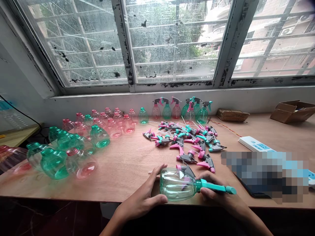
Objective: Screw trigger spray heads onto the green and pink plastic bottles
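Bottle (178,185) of clear green plastic lies on its side between the hands, just over the table's near edge, a teal spray head (218,187) at its neck. The right hand (222,200) pinches that neck end between thumb and fingers; the left hand (147,195) spreads its thumb and fingers around the base, though how firmly they press I cannot tell. Smooth, curved walls could slip through a loose left grip, and with the edge so near, a drop might go to the floor. Behind it, loose trigger heads (195,141) crowd close; a backward swing could catch their tubes. More room lies leftward, on bare wood of the table (123,160), before the open-necked bottles (99,137), which a wide sweep might topple. Rightward, a pixelated object (261,173) limits the elbow.
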A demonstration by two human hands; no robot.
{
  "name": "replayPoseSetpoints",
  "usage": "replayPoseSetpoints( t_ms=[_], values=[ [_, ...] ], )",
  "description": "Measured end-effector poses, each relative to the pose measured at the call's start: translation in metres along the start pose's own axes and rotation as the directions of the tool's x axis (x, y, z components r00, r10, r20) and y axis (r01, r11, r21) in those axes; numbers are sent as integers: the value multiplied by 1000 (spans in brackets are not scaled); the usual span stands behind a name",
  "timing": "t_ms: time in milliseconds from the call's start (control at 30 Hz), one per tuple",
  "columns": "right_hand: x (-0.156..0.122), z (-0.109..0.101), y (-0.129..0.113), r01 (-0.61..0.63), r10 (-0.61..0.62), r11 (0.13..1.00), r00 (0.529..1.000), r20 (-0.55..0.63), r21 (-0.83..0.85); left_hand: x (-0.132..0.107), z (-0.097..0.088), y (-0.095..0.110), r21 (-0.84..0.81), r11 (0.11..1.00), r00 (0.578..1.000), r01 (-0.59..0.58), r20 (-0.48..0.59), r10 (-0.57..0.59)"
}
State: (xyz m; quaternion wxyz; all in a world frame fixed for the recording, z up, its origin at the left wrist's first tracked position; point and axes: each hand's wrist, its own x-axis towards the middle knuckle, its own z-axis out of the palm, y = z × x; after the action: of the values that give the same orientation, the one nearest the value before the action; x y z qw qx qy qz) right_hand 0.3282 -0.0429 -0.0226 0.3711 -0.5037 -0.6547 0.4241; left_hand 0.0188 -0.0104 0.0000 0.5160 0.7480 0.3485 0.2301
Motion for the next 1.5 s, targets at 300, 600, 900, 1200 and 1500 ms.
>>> replayPoseSetpoints(
  t_ms=[300,600,900,1200,1500],
  values=[
    [-2,2,-1,-13,15,999,999,-49,52,-2,4,4,37,999,1000,4,-23,-3],
    [-1,3,0,-18,20,999,997,-68,42,-1,5,6,75,997,1000,-1,-23,3],
    [-2,2,0,-42,45,997,997,-58,61,-1,0,2,10,1000,1000,-20,-5,20],
    [-2,4,-2,-111,113,983,994,-1,146,-1,2,3,-5,1000,1000,-4,-14,4],
    [-1,6,-1,-116,123,976,992,-26,187,1,4,1,-59,998,1000,-3,-8,2]
  ],
)
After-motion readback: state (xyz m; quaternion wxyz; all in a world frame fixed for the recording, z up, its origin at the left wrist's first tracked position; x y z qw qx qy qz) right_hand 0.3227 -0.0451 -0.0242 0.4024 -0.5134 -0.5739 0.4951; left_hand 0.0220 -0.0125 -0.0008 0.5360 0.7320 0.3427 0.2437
